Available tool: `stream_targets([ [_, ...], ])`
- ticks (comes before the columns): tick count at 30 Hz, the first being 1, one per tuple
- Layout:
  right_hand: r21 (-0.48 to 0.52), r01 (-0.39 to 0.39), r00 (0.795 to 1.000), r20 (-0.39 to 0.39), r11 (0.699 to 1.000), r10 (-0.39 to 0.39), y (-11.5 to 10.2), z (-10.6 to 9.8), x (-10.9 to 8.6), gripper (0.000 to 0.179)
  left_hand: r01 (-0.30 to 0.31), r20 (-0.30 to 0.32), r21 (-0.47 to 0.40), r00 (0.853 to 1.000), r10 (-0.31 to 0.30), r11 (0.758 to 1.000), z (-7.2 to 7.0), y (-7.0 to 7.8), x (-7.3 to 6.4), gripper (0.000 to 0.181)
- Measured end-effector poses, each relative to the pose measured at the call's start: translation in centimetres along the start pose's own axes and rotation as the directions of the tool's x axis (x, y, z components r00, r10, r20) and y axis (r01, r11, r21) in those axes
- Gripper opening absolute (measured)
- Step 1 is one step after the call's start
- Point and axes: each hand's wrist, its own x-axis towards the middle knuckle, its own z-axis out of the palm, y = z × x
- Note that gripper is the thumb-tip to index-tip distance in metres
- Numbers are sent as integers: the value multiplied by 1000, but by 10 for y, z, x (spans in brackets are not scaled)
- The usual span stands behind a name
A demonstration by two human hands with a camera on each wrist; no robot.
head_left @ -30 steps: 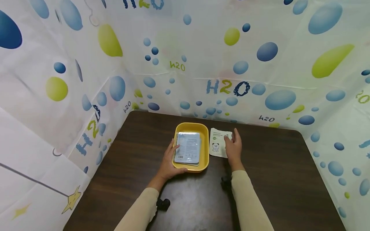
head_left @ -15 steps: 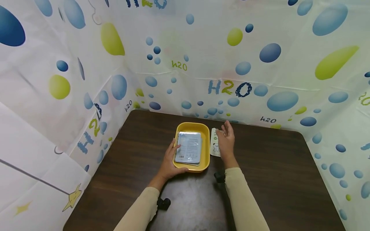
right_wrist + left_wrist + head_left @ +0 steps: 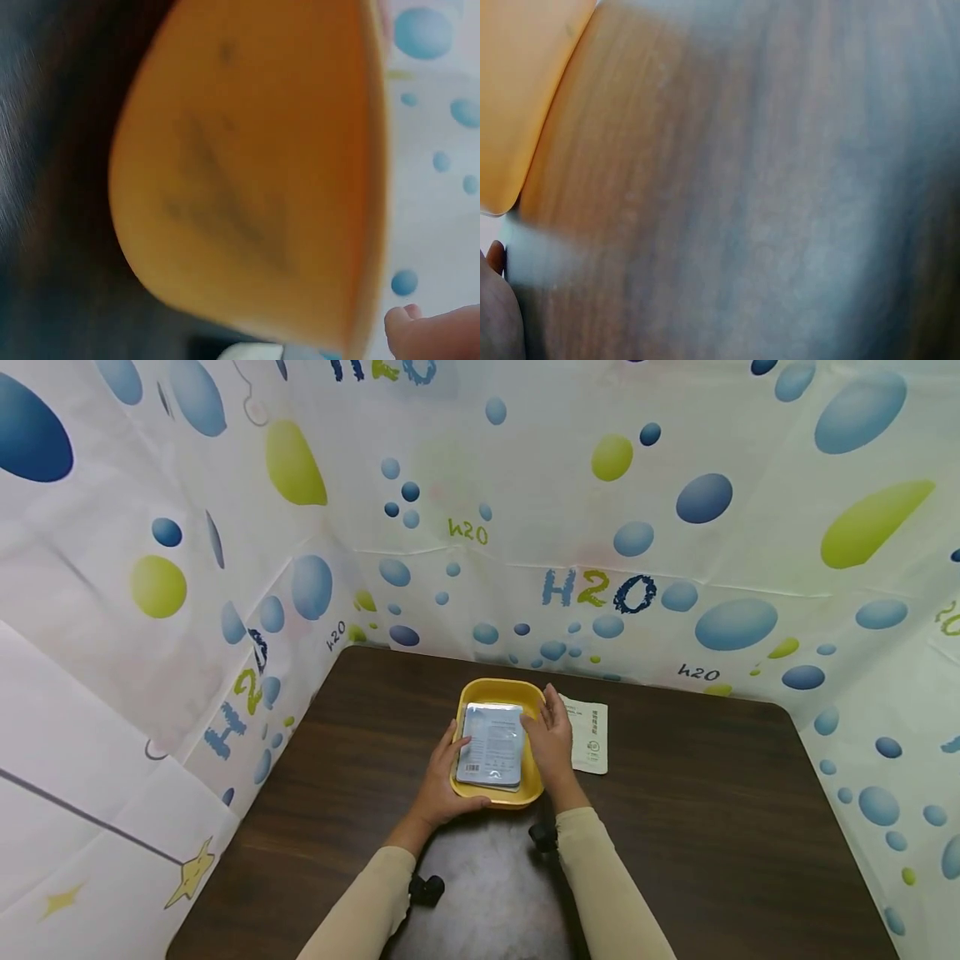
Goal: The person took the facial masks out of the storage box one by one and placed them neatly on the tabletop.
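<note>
In the head view a yellow plastic tray stands on the table, with glossy light-blue flat sachets stacked in it. My left hand grips the tray's near left corner, fingers along the left rim and thumb across the front. My right hand is over the tray's right rim, its fingers extended upward and its thumb tip at the top sachet's right edge. To its right lies a white-green printed sachet, left part hidden behind the hand. The right wrist view shows the tray's outer wall and a fingertip beyond its rim.
The dark wooden table spreads on both sides and toward me. A white curtain with blue and green spots rises behind its far edge and along the sides. Small black wrist cameras sit at both wrists.
My right hand has moved left from over the white-green sachet to the tray's right rim, uncovering the sachet's right side. The left hand and the tray have stayed in place.
</note>
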Motion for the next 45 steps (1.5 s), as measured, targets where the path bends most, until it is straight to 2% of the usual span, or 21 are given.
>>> stream_targets([
  [4, 26, 8, 1000, 29, 1000, -9, 6, 14, -4, 71, -19, -11, 3, 1000, 19, 1000, -1, 1, 0, 111],
  [8, 67, -31, 999, 36, 997, 29, 15, 26, -6, 73, -31, -15, 5, 999, 31, 999, -2, 2, 0, 110],
  [11, 57, -72, 997, 39, 996, 69, 24, 31, -8, 74, -24, -11, 12, 1000, 24, 1000, -2, 1, 0, 109],
  [16, 1, -118, 993, 30, 993, 118, 28, 33, -11, 76, -6, -1, 12, 1000, 6, 1000, -2, 0, 0, 109],
  [20, -25, -110, 994, 2, 994, 110, 25, 33, -12, 76, 1, -2, 6, 1000, -1, 1000, -1, 1, 1, 108],
  [24, -1, -132, 990, -40, 991, 132, 33, 33, -8, 72, 4, -1, 8, 1000, -4, 1000, -1, 0, 1, 108],
  [28, 43, -164, 985, -49, 986, 166, 32, 32, -9, 71, 14, 4, 8, 1000, -14, 1000, 0, 0, 0, 108],
  [38, 191, -106, 990, -75, 976, 122, 32, 31, -11, 66, 9, 3, 9, 1000, -9, 1000, 0, 1, -1, 112],
  [42, 233, -87, 993, -59, 969, 103, 32, 30, -11, 62, -1, -3, 5, 1000, 1, 1000, 1, 0, 0, 112],
  [45, 227, -84, 995, -35, 970, 94, 33, 30, -10, 60, -3, -4, 4, 1000, 3, 1000, 1, 0, 0, 113],
])
